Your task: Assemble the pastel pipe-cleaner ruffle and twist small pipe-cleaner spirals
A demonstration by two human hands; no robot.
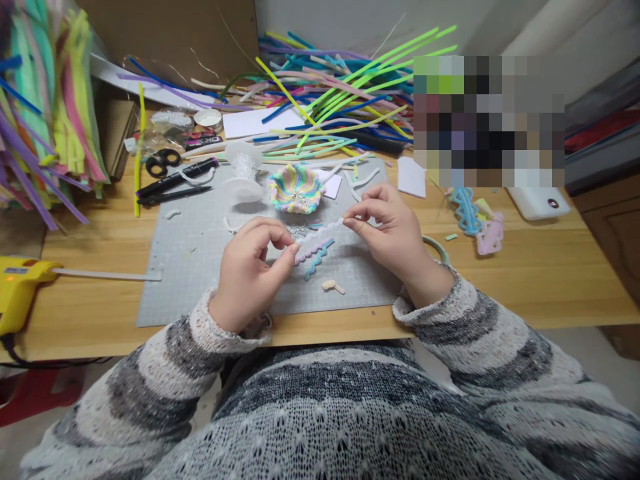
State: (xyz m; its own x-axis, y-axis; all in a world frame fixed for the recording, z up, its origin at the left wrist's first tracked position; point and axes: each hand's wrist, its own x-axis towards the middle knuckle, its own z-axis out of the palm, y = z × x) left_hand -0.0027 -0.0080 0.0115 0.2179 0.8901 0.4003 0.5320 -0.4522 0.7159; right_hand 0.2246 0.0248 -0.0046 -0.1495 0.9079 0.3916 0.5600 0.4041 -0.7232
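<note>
Between my two hands stretches a white wavy pipe cleaner (320, 233), slanting up to the right above the mat. My left hand (257, 270) pinches its lower end between thumb and forefinger. At the upper end, my right hand (390, 230) has its fingertips closed on it. Just below lie a purple wavy pipe cleaner (307, 254) and a blue wavy pipe cleaner (318, 261). A small cream twisted piece (333, 287) rests nearer the front edge. Behind the hands sits a ruffled bowl of pastel pipe cleaners (297, 189).
A grey cutting mat (190, 280) covers the middle of the wooden table. On the left are a yellow glue gun (25, 287), black scissors (163, 162) and a clear spool (243, 175). Loose pipe cleaners (345, 87) pile at the back. Right lie zigzag pieces (467, 212) and a white device (537, 195).
</note>
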